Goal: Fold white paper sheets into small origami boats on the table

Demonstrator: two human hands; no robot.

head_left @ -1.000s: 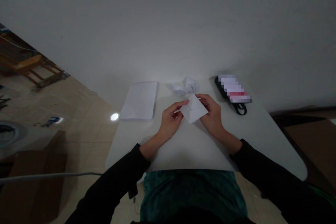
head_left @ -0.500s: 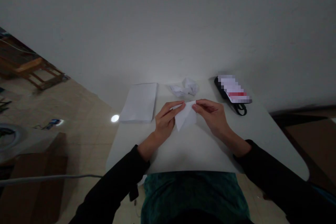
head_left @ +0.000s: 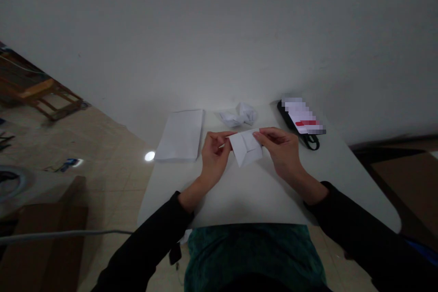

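Note:
A small folded sheet of white paper [head_left: 247, 148] is held over the white table [head_left: 253, 196], with a pointed flap toward me and creases across its face. My left hand [head_left: 215, 153] pinches its left edge between thumb and fingers. At its upper right corner, my right hand [head_left: 280, 148] grips it the same way. Just beyond the paper lies a folded white paper shape [head_left: 239, 115] with raised, wing-like ends. To the left of my left hand rests a stack of white paper sheets [head_left: 179, 134].
A phone [head_left: 304, 116] with a blurred screen leans on a black strapped case [head_left: 310, 142] at the back right. A pale wall [head_left: 219, 45] rises behind the table. Cardboard boxes [head_left: 51, 242] stand at the lower left, and a grey cable [head_left: 68, 235] crosses there.
My left fingers have moved from the paper's top face to its left edge. The paper has shifted slightly right, and more of its creased face shows.

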